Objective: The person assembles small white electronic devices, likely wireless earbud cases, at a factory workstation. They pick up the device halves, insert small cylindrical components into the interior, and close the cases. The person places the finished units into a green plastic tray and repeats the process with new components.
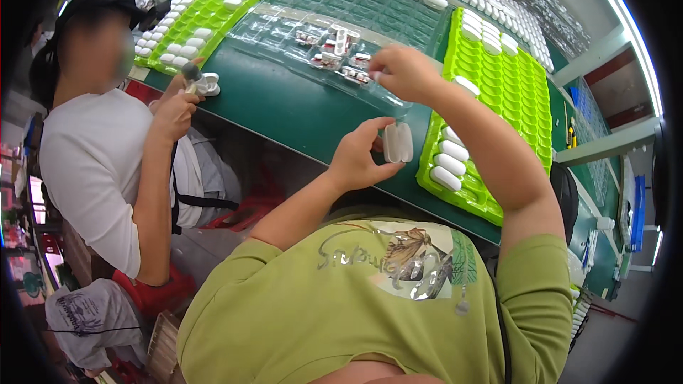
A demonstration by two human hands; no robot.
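Note:
My left hand (361, 155) grips an open white oblong case (398, 144) at the table's front edge, thumb and fingers around its sides. Farther off, my right hand (404, 72) is closed, its fingertips pinched at the right end of a small pile of parts. Whatever sits between those fingertips is too small to make out. These small white, red and silver parts (334, 48) lie loose on a clear plastic tray (284, 64). Beside my right forearm stands a bright green moulded tray (512, 107) with several closed white cases (449, 163) in its pockets.
On the left a co-worker (107, 142) holds a small tool near an open white case (208, 84). Another green tray (235, 11) with white cases lies at the far left. More white cases (491, 0) stand in rows at the back right. The tabletop (284, 124) is green.

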